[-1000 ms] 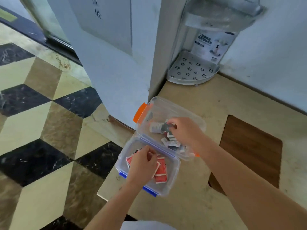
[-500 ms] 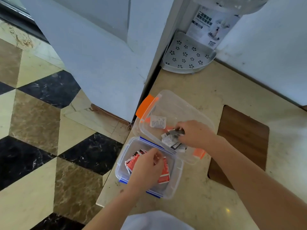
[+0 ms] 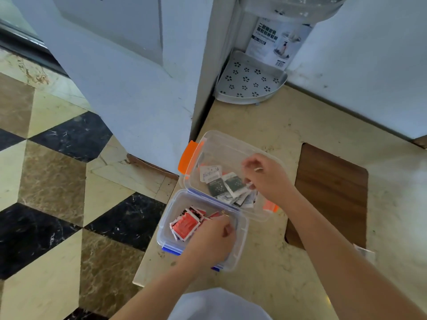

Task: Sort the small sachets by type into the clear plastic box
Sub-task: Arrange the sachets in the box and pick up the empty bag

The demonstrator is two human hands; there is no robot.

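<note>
Head view: on the beige table (image 3: 300,125), left hand (image 3: 211,241) curled over red sachets (image 3: 186,224) in the blue-clipped clear box (image 3: 241,232), grasp undeterminable; right hand (image 3: 265,179) pinching a dark sachet (image 3: 235,184) in the adjoining orange-clipped box (image 3: 208,144).

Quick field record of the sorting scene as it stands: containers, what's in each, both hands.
far box: clear, orange clips; dark and white sachets
near box: clear, blue clips; red sachets
left hand: in near box, over the red sachets; grasp not visible
right hand: in far box, fingers at the dark and white sachets
surface: beige counter, boxes touching at its left edge
background: white corner shelf
</note>
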